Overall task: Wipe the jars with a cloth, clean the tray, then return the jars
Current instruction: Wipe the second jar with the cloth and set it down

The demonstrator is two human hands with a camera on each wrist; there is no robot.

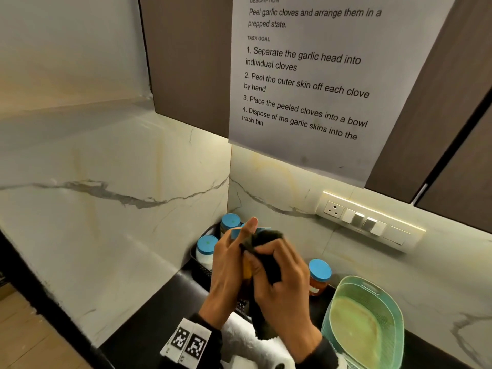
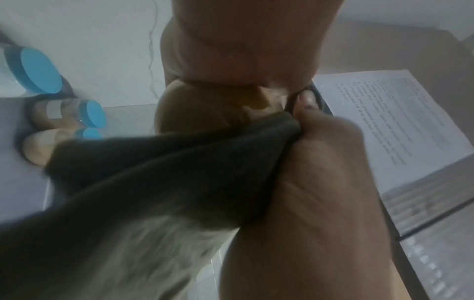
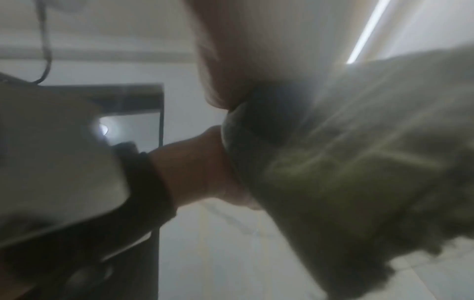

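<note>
Left hand grips a jar above the black tray; right hand, fingers curled, presses a dark cloth against it.

Black counter in marble corner, black tray of jars, lone jar, green basket, white towel

Dark, matt, fuzzy cloth, nap rough at the hanging edge. Smooth blue plastic lids on clear glossy jars; 1 jar apart, same finish. Black plastic tray with a fine mesh wall. Pale green glossy plastic basket, ribbed. Polished veined marble wall. Black glossy counter. Matt white printed paper. Matt brown cabinet.
</note>
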